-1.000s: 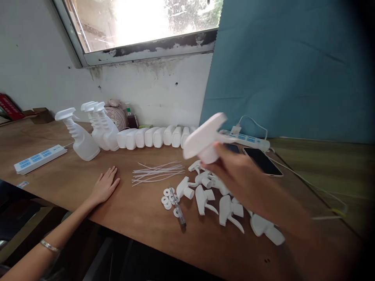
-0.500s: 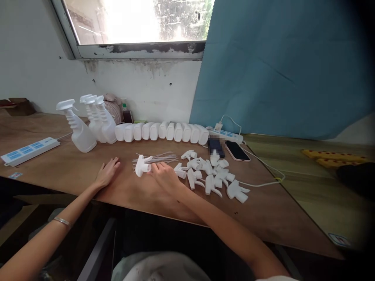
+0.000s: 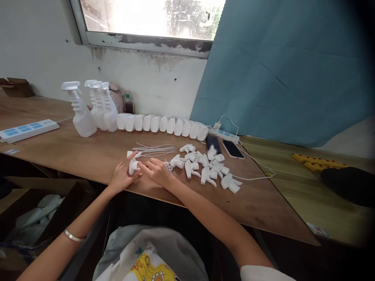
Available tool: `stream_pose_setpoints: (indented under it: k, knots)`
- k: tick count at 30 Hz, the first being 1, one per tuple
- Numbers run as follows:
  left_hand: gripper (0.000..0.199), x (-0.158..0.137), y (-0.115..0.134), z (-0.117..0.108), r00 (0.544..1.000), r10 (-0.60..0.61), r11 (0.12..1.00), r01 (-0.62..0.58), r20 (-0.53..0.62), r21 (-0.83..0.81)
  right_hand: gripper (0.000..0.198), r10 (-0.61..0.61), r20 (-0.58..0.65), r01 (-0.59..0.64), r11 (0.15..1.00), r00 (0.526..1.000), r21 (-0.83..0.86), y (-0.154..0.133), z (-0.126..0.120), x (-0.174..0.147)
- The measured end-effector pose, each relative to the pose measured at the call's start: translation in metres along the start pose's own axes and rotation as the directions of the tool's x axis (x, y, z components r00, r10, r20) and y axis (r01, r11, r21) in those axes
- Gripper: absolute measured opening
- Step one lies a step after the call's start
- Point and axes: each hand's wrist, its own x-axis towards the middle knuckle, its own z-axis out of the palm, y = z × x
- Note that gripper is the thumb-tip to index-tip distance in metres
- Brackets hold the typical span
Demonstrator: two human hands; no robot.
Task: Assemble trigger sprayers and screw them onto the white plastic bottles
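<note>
My left hand (image 3: 122,178) is closed around a white spray trigger head (image 3: 133,163) above the table's front part. My right hand (image 3: 157,171) meets it from the right, fingertips pinched at its round collar. Beside the back of my right hand is a small shiny metal thing (image 3: 168,166), partly hidden, its kind unclear. Thin white dip tubes (image 3: 155,150) lie in a loose bunch just behind my hands. To the right, several more trigger heads (image 3: 191,168) are heaped on the table.
White bottles (image 3: 155,124) lie in a row along the back, next to several upright spray bottles (image 3: 83,117). Power strips (image 3: 29,130) sit at left and back right. A phone (image 3: 233,149) and a cable rest at right. An open carton (image 3: 43,210) with white items stands below left.
My left hand has come off the table, moved right and taken hold of the trigger head. My right hand keeps its fingers on the collar, and the head has shifted slightly left. The view has tilted down.
</note>
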Motion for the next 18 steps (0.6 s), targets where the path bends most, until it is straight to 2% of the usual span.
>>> stream_pose_setpoints:
  k: [2,5,10,13,18]
  knots:
    - [0.071,-0.001,-0.002,-0.001,0.998,-0.047,0.998,0.045,-0.041,-0.049,0.024,-0.014,-0.036,0.014,1.0,0.999,-0.013,-0.003,0.0,0.001]
    - [0.062,-0.001,-0.007,0.0,0.994,-0.087,0.996,0.088,-0.071,0.011,0.026,-0.044,-0.065,0.044,0.999,0.997,-0.008,-0.007,0.002,0.001]
    - [0.053,0.0,-0.01,0.003,0.998,-0.068,0.987,0.068,-0.009,0.147,0.028,-0.058,-0.009,0.058,0.998,0.998,0.027,-0.012,0.007,-0.002]
    - [0.051,0.002,-0.009,0.005,0.997,-0.079,0.984,0.082,-0.023,0.16,0.026,-0.029,0.007,0.029,0.999,1.0,0.031,-0.014,0.01,-0.004]
    - [0.052,0.006,-0.007,0.004,0.976,-0.202,0.969,0.211,-0.075,0.132,0.029,-0.016,-0.024,0.016,1.0,1.0,0.003,-0.013,0.011,-0.004]
